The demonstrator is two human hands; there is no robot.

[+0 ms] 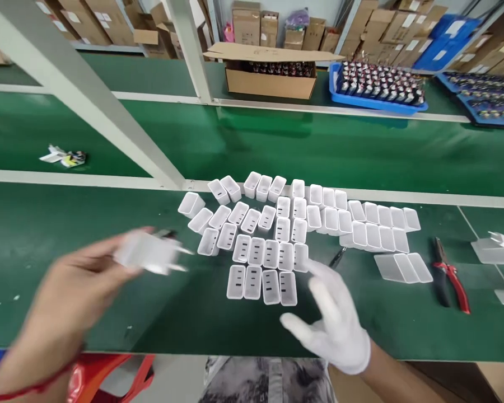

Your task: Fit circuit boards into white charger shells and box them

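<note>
My bare left hand (86, 274) is closed on a white plastic piece (149, 253), blurred by motion, with prongs pointing right, above the left part of the green table. My right hand (331, 316), in a white glove, has its fingers apart at the right front of the small white boxes; its fingertips are beside one white box (301, 257). Several rows of open-topped white boxes (261, 282) stand across the middle of the table, many with dark slots inside. Flat-looking translucent pieces (403, 267) lie at the right end of the rows.
Red-handled pliers (451, 274) lie at the right, and a small dark tool (338, 257) behind my right hand. A white metal post (109, 106) rises at the left. A cardboard box (271, 84) and a blue tray (378, 103) stand on the shelf. A red stool (94, 378) is below.
</note>
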